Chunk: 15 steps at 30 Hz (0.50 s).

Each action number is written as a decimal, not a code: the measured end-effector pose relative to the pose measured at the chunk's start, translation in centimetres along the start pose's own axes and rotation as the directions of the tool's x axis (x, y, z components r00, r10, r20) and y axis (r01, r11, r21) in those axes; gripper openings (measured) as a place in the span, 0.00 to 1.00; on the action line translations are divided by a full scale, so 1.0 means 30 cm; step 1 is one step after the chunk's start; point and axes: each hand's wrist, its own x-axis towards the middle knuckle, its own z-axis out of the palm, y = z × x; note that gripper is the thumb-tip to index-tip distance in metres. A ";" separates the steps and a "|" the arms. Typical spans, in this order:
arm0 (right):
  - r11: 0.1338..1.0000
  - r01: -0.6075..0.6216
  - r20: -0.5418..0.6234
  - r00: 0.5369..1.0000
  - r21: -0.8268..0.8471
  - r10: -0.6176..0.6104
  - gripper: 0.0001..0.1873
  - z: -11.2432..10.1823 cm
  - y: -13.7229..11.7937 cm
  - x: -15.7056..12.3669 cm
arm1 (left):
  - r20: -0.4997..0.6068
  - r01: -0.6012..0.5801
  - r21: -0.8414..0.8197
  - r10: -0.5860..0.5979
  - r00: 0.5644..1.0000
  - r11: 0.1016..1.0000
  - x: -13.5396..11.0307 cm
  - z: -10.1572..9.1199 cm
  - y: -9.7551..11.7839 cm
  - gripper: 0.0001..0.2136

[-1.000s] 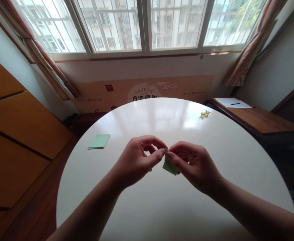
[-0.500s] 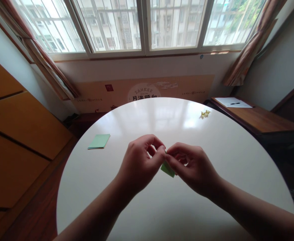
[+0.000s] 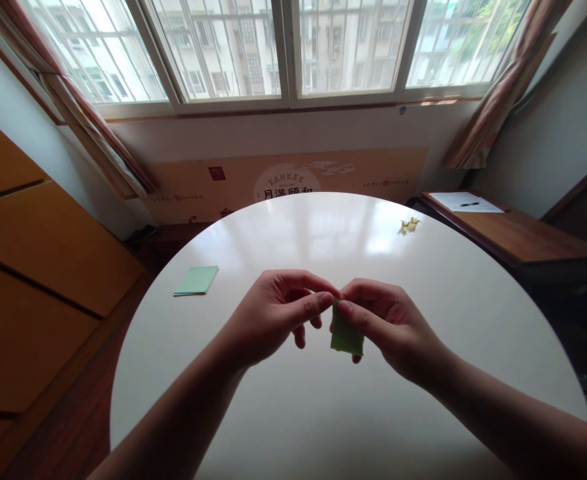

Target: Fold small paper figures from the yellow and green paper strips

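Note:
A small piece of folded green paper hangs above the table between my two hands. My right hand pinches it near its top between thumb and fingers, with some fingertips behind the paper. My left hand pinches the top left corner with thumb and index finger, and its other fingers curl loosely below. Both hands meet at the paper's upper edge, which their fingertips partly cover.
The round white table fills the middle. On its left lies a stack of light green square paper; small yellow folded pieces sit at the far right. Beyond stands a wooden side table with a white sheet and a pen.
The green paper has turned to hang more upright, showing more of its face. My left fingers have straightened somewhat, and the pinch point has shifted slightly right.

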 end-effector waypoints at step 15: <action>0.999 -0.018 -0.045 0.999 -0.038 0.017 0.14 0.003 0.006 0.002 | -0.133 -0.090 0.268 0.130 0.983 0.959 -0.009 0.031 -0.003 0.06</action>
